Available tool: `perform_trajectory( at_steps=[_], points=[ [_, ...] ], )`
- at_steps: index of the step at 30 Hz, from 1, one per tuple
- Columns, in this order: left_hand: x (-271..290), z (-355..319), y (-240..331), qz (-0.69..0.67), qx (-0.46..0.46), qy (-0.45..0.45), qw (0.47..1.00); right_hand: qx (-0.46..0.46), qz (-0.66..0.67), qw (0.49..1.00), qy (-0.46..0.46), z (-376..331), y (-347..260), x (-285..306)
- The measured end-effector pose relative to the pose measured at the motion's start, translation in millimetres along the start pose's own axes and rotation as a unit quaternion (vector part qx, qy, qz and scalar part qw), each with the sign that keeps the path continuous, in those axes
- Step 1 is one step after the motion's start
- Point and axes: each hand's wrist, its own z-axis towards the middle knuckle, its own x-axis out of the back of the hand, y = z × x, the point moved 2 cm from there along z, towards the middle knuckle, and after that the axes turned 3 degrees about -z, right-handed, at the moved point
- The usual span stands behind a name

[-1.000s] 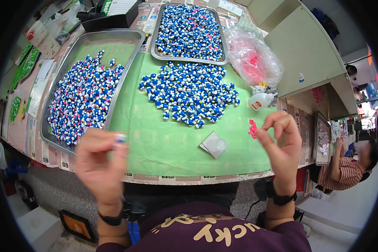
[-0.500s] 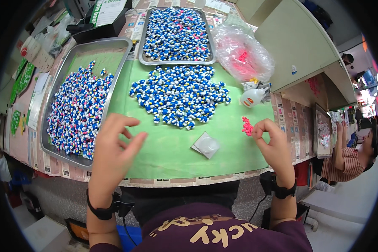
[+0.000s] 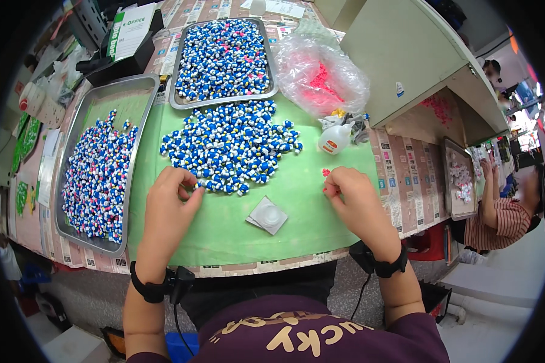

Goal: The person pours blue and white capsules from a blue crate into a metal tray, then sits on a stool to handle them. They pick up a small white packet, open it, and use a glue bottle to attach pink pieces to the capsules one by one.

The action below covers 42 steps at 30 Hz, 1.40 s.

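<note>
A loose heap of small blue-and-white figure-like pieces (image 3: 236,145) lies on the green mat (image 3: 224,242). At its lower left edge, my left hand (image 3: 171,206) has thumb and index finger pinched on one blue-and-white piece. My right hand (image 3: 360,202) is closed in a pinch over a few tiny pink pieces (image 3: 326,172), mostly hidden behind its fingers; a speck of pink shows at the fingertips. Between the hands sits a square whitish pad with a round translucent disc (image 3: 267,216) on it. A white squeeze bottle (image 3: 335,139) stands beyond my right hand.
Metal trays of blue-and-white pieces stand at the left (image 3: 127,224) and the back (image 3: 274,72). A clear plastic bag (image 3: 290,85) with pink pieces lies behind the bottle, beside a pale cabinet (image 3: 406,60). Another person (image 3: 502,218) sits at the far right.
My left hand has moved to the heap's edge, and its fingers have closed from a spread pose. My right hand stays pinched by the pink pieces. The whole view has shifted somewhat.
</note>
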Motion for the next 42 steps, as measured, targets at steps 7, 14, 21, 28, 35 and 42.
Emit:
perform_trajectory(
  at_steps=[7,14,21,28,35,42],
  points=[
    [5.0,0.3,9.1,-0.065,-0.03,-0.009,0.997,-0.023,-0.062,0.997,-0.032,-11.7,15.3,-0.2],
    [18.8,-22.4,-21.5,-0.347,0.042,-0.044,0.936,0.018,-0.097,0.995,-0.02,-6.0,21.7,-17.6],
    [15.5,-35.7,36.7,-0.355,0.025,-0.152,0.922,0.009,0.031,0.998,-0.045,2.3,-10.0,5.6],
    [-18.0,-41.9,72.6,-0.513,0.147,-0.23,0.814,0.248,0.251,0.931,0.094,8.9,-98.7,29.0],
    [-22.7,-40.5,69.4,-0.515,0.114,-0.24,0.815,0.255,0.329,0.904,0.099,5.4,-100.2,26.0],
    [-23.8,-42.5,71.6,-0.524,0.128,-0.219,0.813,0.268,0.369,0.887,0.07,5.3,-94.7,21.1]
  ],
)
